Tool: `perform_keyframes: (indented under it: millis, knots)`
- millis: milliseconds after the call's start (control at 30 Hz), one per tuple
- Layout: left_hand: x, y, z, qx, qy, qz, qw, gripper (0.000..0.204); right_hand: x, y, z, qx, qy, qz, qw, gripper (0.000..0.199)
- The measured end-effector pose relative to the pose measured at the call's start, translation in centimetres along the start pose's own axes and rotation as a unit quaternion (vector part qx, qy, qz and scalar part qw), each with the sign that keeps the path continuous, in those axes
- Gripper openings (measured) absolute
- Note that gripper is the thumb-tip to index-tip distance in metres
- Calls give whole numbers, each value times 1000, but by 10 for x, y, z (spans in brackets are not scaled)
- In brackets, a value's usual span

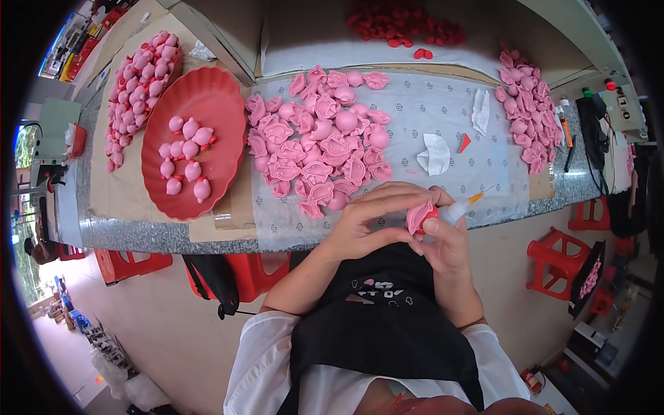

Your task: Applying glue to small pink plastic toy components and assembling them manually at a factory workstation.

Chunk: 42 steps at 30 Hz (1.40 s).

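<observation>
As left hand (361, 223) arches, pinching pink piece (417, 216) | right hand (450, 250), curled, holds bottle (454, 211)

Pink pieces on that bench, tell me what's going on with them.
A person holds one pink piece with a red part between the left hand and right hand; the right also grips a small bottle. More pieces lie piled ahead, and the red dish at left holds several rounded pink ones.
</observation>
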<state>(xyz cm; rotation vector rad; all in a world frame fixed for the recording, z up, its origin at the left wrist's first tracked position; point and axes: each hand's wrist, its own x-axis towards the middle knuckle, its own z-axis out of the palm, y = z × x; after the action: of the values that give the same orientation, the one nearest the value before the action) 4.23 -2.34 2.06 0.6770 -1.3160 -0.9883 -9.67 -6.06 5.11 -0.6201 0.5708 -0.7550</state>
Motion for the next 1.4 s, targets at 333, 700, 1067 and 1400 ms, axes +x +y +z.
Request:
perform_keyframes:
  millis: [333,700,1067,1400]
  knots:
    - [0,5,14,-325,166,-97,926,46,-1,-5,7,-84,-22,-80,993,27]
    - [-6,0,22,-557,122,-174,803,44,-28,-49,-13,-263,21,-298,917,37]
    - [-5,3,28,-501,103,-189,838,35,-22,-43,17,-390,-46,-531,751,35]
    - [-4,3,27,-478,95,-196,851,36,-27,-29,18,-395,-28,-510,764,41]
